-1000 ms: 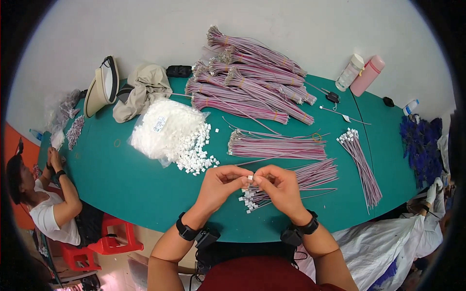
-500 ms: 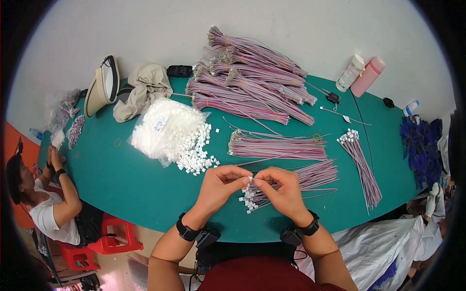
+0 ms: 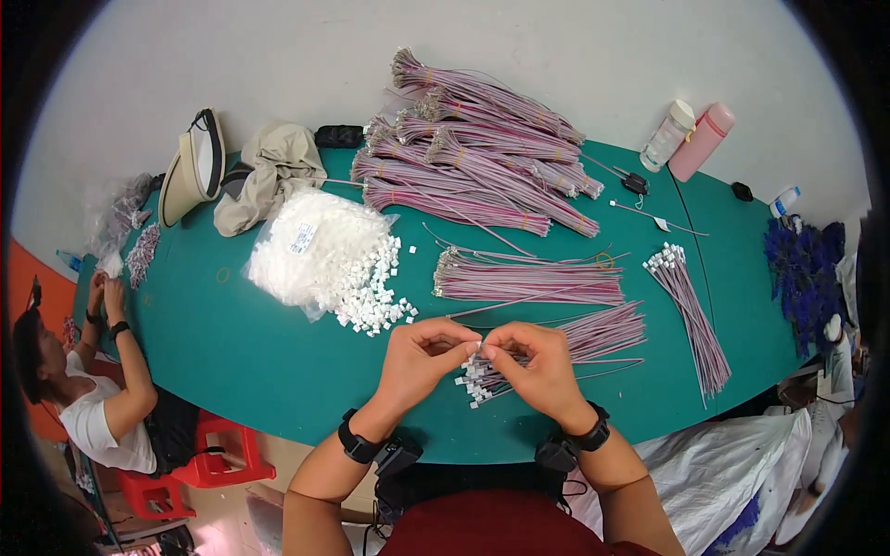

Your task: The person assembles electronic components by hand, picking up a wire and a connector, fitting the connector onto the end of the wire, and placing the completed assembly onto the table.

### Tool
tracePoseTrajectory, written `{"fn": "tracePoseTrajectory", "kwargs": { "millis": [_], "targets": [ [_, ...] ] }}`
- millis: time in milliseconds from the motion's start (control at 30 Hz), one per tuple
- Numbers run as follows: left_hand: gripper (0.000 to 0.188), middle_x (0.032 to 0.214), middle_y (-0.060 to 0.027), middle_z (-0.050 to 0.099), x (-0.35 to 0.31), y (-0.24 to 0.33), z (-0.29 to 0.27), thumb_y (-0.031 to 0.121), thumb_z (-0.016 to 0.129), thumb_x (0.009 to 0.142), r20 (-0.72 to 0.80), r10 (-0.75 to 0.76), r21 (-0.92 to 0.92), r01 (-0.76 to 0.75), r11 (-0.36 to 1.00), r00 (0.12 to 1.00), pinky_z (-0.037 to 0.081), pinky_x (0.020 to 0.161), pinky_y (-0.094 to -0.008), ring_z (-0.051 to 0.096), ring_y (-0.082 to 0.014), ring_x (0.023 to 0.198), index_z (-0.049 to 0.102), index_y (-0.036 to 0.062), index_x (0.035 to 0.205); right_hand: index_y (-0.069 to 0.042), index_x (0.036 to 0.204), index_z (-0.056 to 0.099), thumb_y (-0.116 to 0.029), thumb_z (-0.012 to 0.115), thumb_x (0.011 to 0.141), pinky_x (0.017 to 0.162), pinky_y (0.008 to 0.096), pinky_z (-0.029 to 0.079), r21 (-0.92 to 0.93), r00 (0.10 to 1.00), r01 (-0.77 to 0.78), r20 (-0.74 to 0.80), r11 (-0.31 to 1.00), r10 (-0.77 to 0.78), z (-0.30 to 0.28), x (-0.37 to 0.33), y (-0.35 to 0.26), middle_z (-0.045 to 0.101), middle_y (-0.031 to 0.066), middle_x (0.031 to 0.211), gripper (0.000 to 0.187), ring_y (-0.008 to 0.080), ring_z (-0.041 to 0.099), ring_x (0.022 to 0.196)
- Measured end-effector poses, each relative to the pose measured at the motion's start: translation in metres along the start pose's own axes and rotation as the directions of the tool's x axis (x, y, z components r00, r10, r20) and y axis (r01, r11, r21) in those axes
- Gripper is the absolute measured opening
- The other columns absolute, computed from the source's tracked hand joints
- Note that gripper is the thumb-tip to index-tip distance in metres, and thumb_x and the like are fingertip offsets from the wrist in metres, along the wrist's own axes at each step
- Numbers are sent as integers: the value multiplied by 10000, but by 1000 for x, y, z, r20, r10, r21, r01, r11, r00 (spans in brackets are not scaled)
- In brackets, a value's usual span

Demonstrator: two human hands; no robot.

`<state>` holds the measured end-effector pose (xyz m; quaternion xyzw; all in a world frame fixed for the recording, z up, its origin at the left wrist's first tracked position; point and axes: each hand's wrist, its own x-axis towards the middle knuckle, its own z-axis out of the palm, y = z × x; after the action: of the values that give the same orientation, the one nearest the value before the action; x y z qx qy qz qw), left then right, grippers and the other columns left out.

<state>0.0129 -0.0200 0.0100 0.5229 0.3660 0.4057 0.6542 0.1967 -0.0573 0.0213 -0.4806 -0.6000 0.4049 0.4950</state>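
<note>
My left hand [image 3: 425,357] and my right hand [image 3: 538,366] meet above the near edge of the green table [image 3: 250,361]. Their fingertips pinch a small white connector [image 3: 479,346] between them, and a thin wire seems to run from it under my right hand. Just below my hands lies a bundle of pink-grey wires with white connectors fitted [image 3: 556,347]. A heap of loose white connectors [image 3: 375,301] spills from a clear bag [image 3: 311,250] to the left.
Large bundles of wire [image 3: 473,157] are stacked at the back, one flat bundle [image 3: 528,278] in the middle, a finished bundle [image 3: 691,310] at the right. Hats [image 3: 232,167], two bottles [image 3: 691,139] and a person seated at the table's left end [image 3: 93,398] are also here.
My hands have stayed in the same spot; only the fingers have shifted slightly around the connector.
</note>
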Motion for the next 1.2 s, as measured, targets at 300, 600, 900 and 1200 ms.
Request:
{"fn": "tracePoseTrajectory", "kwargs": {
  "millis": [300, 600, 900, 1200],
  "targets": [
    [122, 926, -79, 696, 2, 1, -2, -33, 724, 825, 18, -78, -24, 78, 997, 997, 530, 753, -242, 651, -117, 802, 709, -29, 946, 18, 889, 656, 17, 685, 827, 534, 261, 466, -185, 990, 144, 26, 972, -142, -2, 2, -7, 658, 91, 758, 69, 151, 620, 617],
    [102, 897, -72, 696, 2, 0, -2, -12, 725, 831, 56, -122, -185, 131, 974, 991, 523, 711, -238, 642, -119, 768, 702, -19, 930, 25, 877, 673, 45, 679, 804, 552, 257, 478, -74, 994, 78, -65, 994, -83, 8, -5, -4, 669, 92, 774, 75, 150, 639, 638],
    [133, 916, -72, 701, 5, 0, -2, -24, 714, 833, 37, -164, -88, 167, 982, 986, 532, 746, -246, 653, -127, 805, 699, -28, 964, 27, 918, 680, 19, 685, 838, 570, 239, 500, -254, 982, 174, -30, 951, -187, 3, -1, -3, 687, 78, 792, 80, 112, 648, 674],
    [188, 974, -77, 711, 2, -1, -4, -19, 683, 865, 87, -90, -145, 102, 984, 992, 550, 787, -247, 676, -124, 868, 694, -24, 1053, 27, 960, 685, -17, 693, 874, 608, 208, 495, 106, 993, -115, 26, 988, 113, -5, 0, 0, 685, 39, 818, 97, 69, 625, 717]
  ]
}}
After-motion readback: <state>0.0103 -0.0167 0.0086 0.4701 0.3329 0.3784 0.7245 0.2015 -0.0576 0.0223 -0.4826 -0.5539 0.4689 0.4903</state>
